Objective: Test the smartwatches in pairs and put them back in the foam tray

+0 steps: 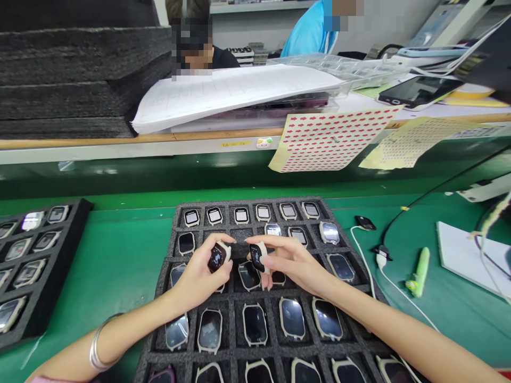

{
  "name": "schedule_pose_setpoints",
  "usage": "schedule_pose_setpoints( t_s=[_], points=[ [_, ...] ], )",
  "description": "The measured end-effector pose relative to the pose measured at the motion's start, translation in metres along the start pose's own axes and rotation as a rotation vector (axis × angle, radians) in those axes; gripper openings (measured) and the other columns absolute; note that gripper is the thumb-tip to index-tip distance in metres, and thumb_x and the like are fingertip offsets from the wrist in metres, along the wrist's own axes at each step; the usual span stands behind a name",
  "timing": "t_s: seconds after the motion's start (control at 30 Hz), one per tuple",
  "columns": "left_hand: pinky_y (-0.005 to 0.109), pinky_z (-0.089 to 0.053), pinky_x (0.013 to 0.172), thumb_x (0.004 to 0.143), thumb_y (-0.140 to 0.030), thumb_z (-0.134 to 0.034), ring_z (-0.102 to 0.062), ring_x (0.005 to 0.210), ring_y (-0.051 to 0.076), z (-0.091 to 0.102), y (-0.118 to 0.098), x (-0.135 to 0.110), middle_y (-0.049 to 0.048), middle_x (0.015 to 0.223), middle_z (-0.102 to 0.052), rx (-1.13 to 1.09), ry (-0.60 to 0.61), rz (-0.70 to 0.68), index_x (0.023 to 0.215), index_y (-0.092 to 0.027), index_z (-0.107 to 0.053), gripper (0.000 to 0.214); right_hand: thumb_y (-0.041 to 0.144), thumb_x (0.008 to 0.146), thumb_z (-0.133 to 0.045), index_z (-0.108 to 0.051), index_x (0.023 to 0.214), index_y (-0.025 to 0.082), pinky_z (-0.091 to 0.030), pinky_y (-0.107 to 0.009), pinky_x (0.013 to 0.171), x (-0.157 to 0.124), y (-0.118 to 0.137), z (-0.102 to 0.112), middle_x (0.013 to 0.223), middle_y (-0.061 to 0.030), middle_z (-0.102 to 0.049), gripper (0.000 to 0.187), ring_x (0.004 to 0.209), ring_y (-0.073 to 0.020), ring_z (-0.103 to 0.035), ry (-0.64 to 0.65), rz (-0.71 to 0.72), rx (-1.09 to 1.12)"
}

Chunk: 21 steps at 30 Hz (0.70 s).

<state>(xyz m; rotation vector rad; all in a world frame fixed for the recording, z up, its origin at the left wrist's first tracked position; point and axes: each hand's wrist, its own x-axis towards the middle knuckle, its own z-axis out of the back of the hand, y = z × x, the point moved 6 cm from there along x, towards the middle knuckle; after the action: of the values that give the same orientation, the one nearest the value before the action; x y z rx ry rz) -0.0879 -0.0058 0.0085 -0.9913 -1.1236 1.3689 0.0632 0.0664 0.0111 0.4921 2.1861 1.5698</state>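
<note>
A black foam tray (351, 252) lies on the green bench in front of me, its pockets filled with several cream-cased smartwatch bodies. My left hand (197, 279) is closed on one watch body (217, 256), its lit screen facing me, above the tray's middle rows. My right hand (293, 260) pinches a second watch body (257, 256) between thumb and fingers, right beside the first. The two watches are close together but apart. A silver bangle (97, 348) sits on my left wrist.
A second foam tray of watches (75, 213) lies at the left. To the right are a white cable with charger heads (381, 255), a green pen (419, 271) and white paper (465, 255). Red arrow sticker sheets (331, 141) hang from the raised shelf. Two people sit behind it.
</note>
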Motion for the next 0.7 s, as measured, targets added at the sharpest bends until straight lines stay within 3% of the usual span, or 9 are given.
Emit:
schedule_pose_setpoints(
  t_s=[0.2,0.4,0.53,0.7],
  points=[
    [0.024,-0.045,0.051,0.077,-0.025,-0.064,-0.052,0.059,0.012,-0.006,0.013,0.004,0.0003,0.085,-0.054,-0.213,0.063,0.172,0.124,-0.021,-0.043,0.051,0.029,0.087,-0.062,-0.047,0.132,0.017,-0.055,-0.028,0.055,0.003,-0.007,-0.001,0.08,-0.0049,-0.067,0.049,0.061,-0.0176,-0.068,0.022,-0.033,0.087],
    [0.034,-0.054,0.072,0.081,-0.023,-0.058,-0.061,0.09,0.022,-0.009,0.014,0.006,0.0072,0.096,-0.06,-0.506,0.071,0.284,0.115,-0.017,-0.052,0.035,0.026,0.089,-0.057,-0.054,0.118,0.019,-0.054,-0.024,0.052,0.004,-0.016,0.004,0.082,-0.0032,-0.064,0.03,0.062,-0.0161,-0.067,-0.027,-0.085,0.098],
    [0.043,-0.053,0.081,0.082,-0.023,-0.056,-0.06,0.095,0.024,-0.011,0.015,0.004,0.0071,0.098,-0.061,-0.597,0.074,0.335,0.111,-0.019,-0.056,0.03,0.026,0.089,-0.057,-0.051,0.124,0.019,-0.054,-0.024,0.049,0.004,-0.02,0.008,0.08,-0.0031,-0.064,0.036,0.06,-0.0157,-0.067,-0.088,-0.095,0.071],
    [0.043,-0.053,0.081,0.08,-0.022,-0.056,-0.061,0.096,0.025,-0.01,0.014,0.003,0.0078,0.103,-0.06,-0.63,0.042,0.349,0.109,-0.018,-0.056,0.029,0.026,0.087,-0.058,-0.047,0.132,0.019,-0.057,-0.026,0.051,0.004,-0.02,0.011,0.091,-0.007,-0.068,0.046,0.061,-0.0183,-0.07,-0.098,-0.084,0.048]
  ],
)
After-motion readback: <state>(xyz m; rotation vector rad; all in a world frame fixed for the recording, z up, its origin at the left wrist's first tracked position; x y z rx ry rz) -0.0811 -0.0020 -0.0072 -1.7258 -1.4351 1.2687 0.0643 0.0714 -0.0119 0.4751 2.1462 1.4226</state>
